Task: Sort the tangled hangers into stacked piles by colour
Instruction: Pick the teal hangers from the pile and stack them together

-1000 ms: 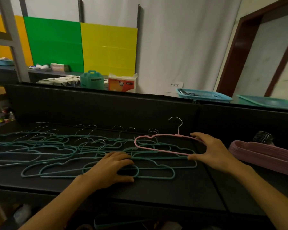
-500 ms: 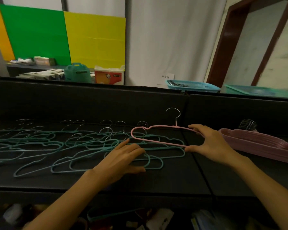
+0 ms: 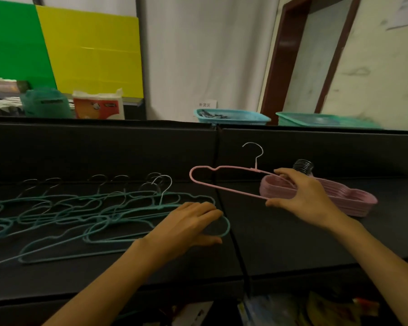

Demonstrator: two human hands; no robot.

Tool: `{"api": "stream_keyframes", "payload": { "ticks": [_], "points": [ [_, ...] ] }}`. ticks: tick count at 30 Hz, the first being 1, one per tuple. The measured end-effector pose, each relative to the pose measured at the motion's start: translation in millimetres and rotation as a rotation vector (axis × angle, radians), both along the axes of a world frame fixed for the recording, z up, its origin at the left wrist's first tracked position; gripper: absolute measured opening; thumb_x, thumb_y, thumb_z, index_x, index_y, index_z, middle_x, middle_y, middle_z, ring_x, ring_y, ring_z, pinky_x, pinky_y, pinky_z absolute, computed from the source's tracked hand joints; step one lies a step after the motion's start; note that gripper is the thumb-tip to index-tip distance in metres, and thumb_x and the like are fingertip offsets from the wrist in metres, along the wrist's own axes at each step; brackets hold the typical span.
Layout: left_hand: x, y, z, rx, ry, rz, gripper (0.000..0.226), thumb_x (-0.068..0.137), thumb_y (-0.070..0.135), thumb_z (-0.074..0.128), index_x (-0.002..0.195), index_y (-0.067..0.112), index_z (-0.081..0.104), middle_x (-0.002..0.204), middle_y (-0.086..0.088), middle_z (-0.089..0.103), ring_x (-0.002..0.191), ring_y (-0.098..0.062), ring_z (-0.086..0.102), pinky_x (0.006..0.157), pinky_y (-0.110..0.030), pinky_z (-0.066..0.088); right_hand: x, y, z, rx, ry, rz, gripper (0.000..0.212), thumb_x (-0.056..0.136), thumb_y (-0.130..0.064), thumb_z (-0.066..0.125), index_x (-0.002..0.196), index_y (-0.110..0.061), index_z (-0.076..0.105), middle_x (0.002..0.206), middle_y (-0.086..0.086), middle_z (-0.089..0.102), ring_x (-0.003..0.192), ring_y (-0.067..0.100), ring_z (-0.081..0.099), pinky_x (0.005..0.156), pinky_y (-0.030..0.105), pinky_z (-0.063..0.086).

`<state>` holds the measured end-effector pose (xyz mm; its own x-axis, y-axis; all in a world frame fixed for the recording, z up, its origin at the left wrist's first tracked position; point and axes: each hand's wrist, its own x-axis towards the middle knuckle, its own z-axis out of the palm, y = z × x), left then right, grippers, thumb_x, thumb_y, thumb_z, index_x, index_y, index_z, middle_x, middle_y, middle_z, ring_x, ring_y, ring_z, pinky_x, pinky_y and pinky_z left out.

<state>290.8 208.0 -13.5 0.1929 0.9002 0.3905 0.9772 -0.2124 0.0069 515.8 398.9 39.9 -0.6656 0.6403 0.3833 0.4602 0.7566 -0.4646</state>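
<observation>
Gripping pink hanger (image 3: 224, 184) in right hand (image 3: 302, 198) beside pink stack (image 3: 349, 198); left hand (image 3: 189, 224) flat on teal hangers (image 3: 85, 212).

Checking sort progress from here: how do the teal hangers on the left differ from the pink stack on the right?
The teal hangers lie spread and overlapping in a loose tangle; the pink stack is neatly aligned, one on another. The teal ones' hooks point separately along the back; the pink stack's hooks bunch together. The left hand rests on the teal hangers, while the right hand holds a single pink hanger in front of the pink stack. Both lie on the black table.
</observation>
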Motion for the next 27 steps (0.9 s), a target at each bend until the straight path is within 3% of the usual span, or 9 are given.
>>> {"api": "stream_keyframes", "payload": {
  "ticks": [4,7,14,22,27],
  "points": [
    [49.8,53.5,-0.2,0.007,0.067,-0.08,0.056,0.086,0.055,0.046,0.127,0.019,0.053,0.118,0.0,0.059,0.102,-0.015,0.06,0.088,-0.026,0.047,51.5,41.1,4.0,0.012,0.022,-0.064,0.08,0.066,-0.034,0.085,0.136,-0.021,0.048,0.127,0.003,0.055,0.106,0.009,0.051,0.087,0.025,0.041],
    [95.5,91.5,-2.3,-0.044,0.015,-0.102,0.058,0.089,0.05,0.053,0.136,0.017,0.046,0.13,-0.003,0.052,0.115,-0.02,0.052,0.1,-0.031,0.038,86.7,71.1,6.0,0.033,0.044,-0.104,0.08,0.063,-0.036,0.086,0.133,-0.02,0.052,0.122,0.003,0.058,0.103,0.011,0.053,0.086,0.025,0.041],
    [176.0,153.5,-15.5,-0.268,-0.054,-0.096,0.059,0.091,0.05,0.049,0.14,0.019,0.04,0.137,-0.003,0.043,0.12,-0.018,0.043,0.103,-0.032,0.032,146.6,128.9,3.3,0.03,0.072,-0.117,0.084,0.059,-0.038,0.086,0.133,-0.019,0.052,0.13,0.004,0.057,0.115,0.011,0.05,0.096,0.029,0.041],
    [217.2,193.8,-26.3,-0.353,-0.167,-0.116,0.064,0.088,0.054,0.052,0.141,0.02,0.038,0.139,-0.001,0.043,0.125,-0.015,0.037,0.102,-0.029,0.03,167.4,162.6,-7.1,-0.038,0.079,-0.069,0.091,0.055,-0.049,0.078,0.136,-0.02,0.049,0.136,0.004,0.054,0.127,0.018,0.049,0.104,0.036,0.041],
    [212.1,199.8,-18.9,-0.387,-0.348,-0.106,0.062,0.085,0.06,0.053,0.138,0.031,0.04,0.139,0.009,0.043,0.127,-0.004,0.036,0.104,-0.024,0.029,161.3,173.2,-17.7,-0.037,0.059,-0.059,0.085,0.062,-0.039,0.085,0.136,-0.02,0.048,0.134,0.003,0.055,0.124,0.017,0.05,0.101,0.035,0.044]
  ]
}}
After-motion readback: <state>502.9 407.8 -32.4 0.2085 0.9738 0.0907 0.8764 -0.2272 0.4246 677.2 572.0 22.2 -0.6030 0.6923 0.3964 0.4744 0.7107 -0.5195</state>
